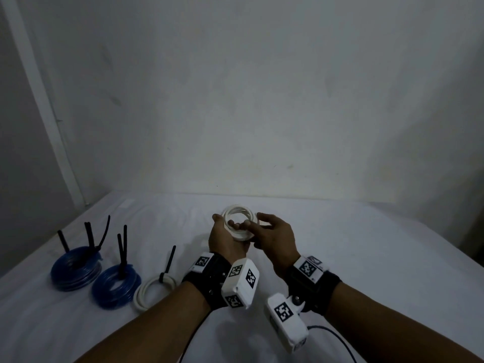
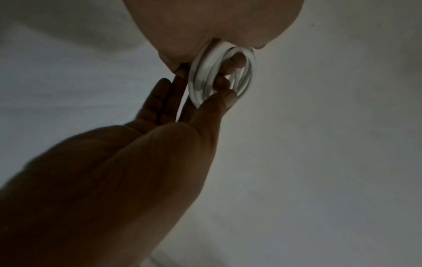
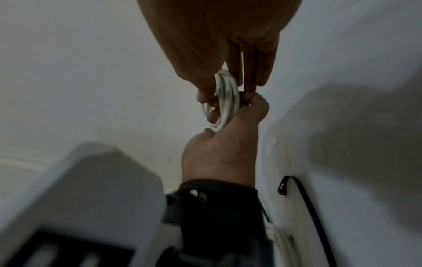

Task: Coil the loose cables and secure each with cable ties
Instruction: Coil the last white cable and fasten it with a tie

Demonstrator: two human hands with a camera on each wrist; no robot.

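Observation:
A white cable coil is held up above the white-covered table. My left hand grips its near side, thumb outside and fingers curled through the ring; in the left wrist view those fingers poke through the coil. My right hand pinches the coil's right side between its thumb and straight fingers. From the right wrist, the coil stands edge-on between the right thumb and fingers, with my left hand below it. No tie shows on this coil.
On the left of the table lie two blue coils and a white coil, each bound with upright black cable ties. A black tie shows on that white coil. A black lead trails at bottom right. A wall stands behind.

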